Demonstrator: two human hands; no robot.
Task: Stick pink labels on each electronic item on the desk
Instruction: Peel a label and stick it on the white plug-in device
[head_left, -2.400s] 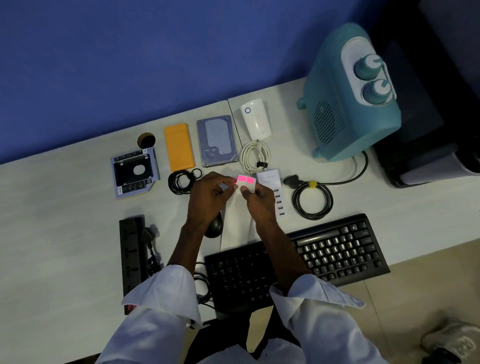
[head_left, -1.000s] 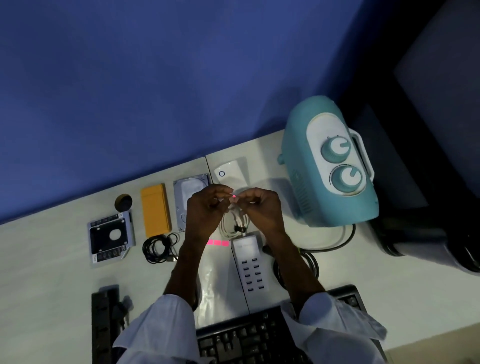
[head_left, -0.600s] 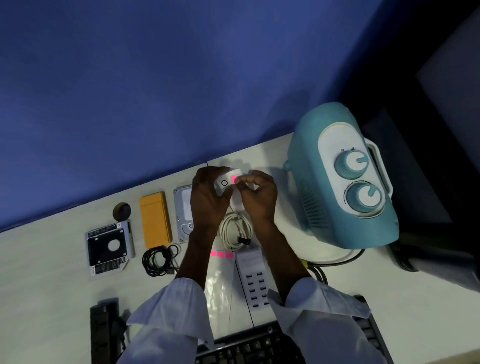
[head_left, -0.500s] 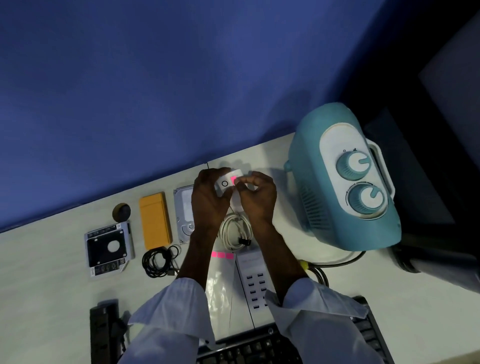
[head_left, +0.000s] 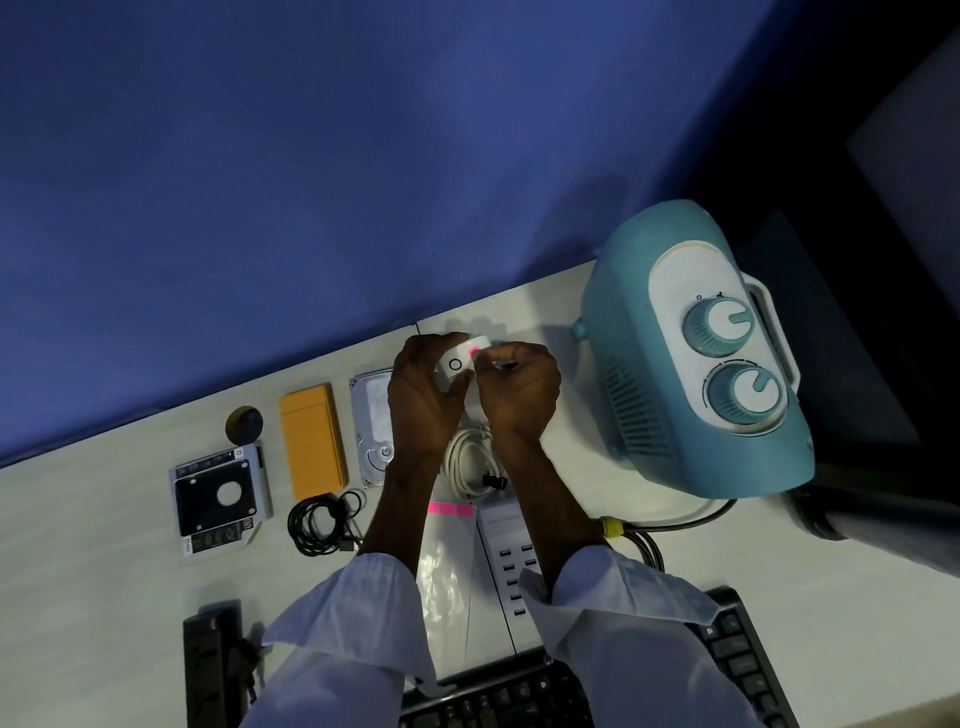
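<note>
Both hands meet at the far edge of the desk (head_left: 104, 571), close to the blue wall (head_left: 311, 156). The left hand (head_left: 421, 395) holds a small white device (head_left: 456, 365) – its fingers are curled round the left side of the body, and the face with a dark ring mark is turned up to the camera. The right hand (head_left: 519, 389) has its fingers curled too, and thumb and forefinger pinch a pink label (head_left: 472, 353) against the upper right corner of the device. Only a small part of the label shows between the fingertips.

Nearer to the person, between the two forearms, a short strip of pink labels (head_left: 450, 509) lies on a pale sheet (head_left: 447, 571), just beside a white charging hub (head_left: 511, 561). A coiled white cable (head_left: 467, 462) lies under the wrists.

To the left stand in a row a hard drive (head_left: 371, 415), an orange case (head_left: 311, 441) and a drive caddy (head_left: 221, 493) – with a coiled black cable (head_left: 322, 522) in front of the case. A teal heater (head_left: 675, 389) with two knobs is at the right, a black keyboard (head_left: 519, 696) at the bottom edge
</note>
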